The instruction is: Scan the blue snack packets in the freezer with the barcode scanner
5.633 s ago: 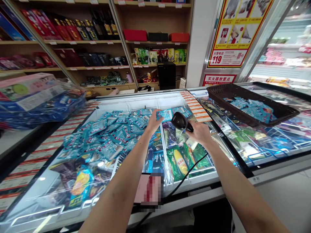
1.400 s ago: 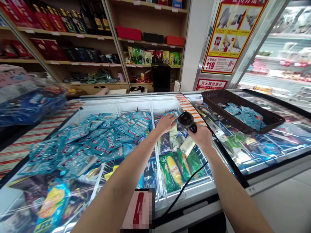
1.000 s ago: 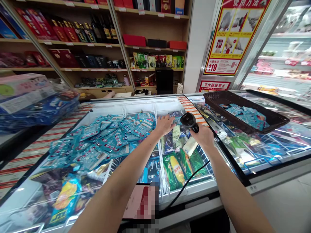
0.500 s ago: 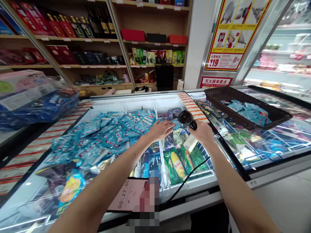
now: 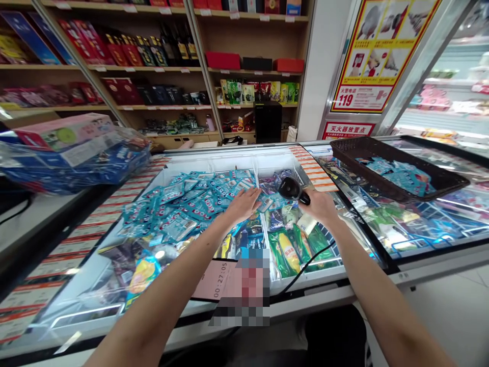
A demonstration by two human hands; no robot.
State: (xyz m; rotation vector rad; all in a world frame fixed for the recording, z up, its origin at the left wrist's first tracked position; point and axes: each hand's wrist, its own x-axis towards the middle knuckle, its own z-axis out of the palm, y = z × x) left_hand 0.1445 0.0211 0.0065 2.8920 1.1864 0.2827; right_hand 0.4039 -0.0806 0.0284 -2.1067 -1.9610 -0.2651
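In my right hand (image 5: pixel 320 208) is a black handheld barcode scanner (image 5: pixel 290 188), its head tilted toward the freezer; a black cable (image 5: pixel 305 266) runs down to the front edge. My left hand (image 5: pixel 244 205) is palm down with its fingers stretched, at the right end of a heap of blue packets (image 5: pixel 202 199) on the freezer glass. I cannot tell whether it touches them. Between my left fingertips and the scanner lie a few more blue packets (image 5: pixel 272 202). Below the scanner, green corn-pattern packs (image 5: pixel 288 252) show in the freezer.
A dark brown basket (image 5: pixel 453 186) with some blue packets stands at the right. Wrapped boxes (image 5: pixel 91 150) sit at the left. A pink timer screen (image 5: pixel 214 280) lies at the front edge, partly pixelated. Stocked shelves (image 5: pixel 164 69) and a fire-safety poster (image 5: pixel 361 97) stand behind.
The view has turned left, so the scene sits further right. My left hand has drawn away from the scanner, and blue packets now show between them. The scanner stays in my right hand.
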